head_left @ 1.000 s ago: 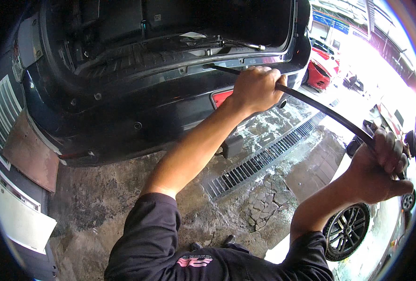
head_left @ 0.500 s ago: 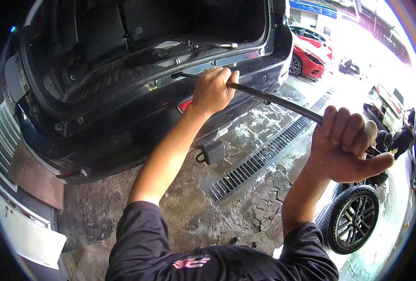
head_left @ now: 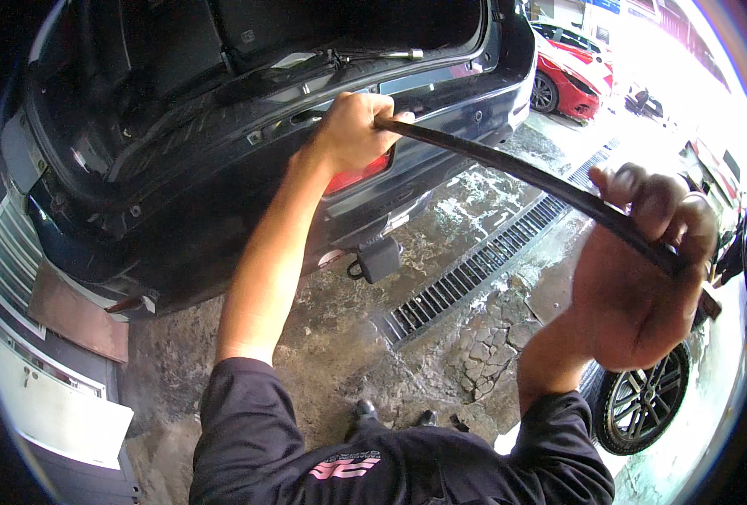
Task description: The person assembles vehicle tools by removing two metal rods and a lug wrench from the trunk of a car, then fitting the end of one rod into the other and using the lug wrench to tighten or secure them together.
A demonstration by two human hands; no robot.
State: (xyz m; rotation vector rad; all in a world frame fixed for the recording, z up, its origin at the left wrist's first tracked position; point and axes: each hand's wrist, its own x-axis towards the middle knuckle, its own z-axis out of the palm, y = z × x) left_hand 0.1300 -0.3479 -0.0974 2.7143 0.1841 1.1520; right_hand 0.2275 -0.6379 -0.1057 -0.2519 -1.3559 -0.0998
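I see both hands, left hand and right hand, clenched around a long, slim black rubber strip (matte, gently curved) spanning centre to right of frame.

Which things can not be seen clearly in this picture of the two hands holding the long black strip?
- Head view: the far end of the black strip is covered by the left hand.
- Its near end is covered by the right hand.
- The open car boot is too dark inside.
- The red car is washed out by glare.
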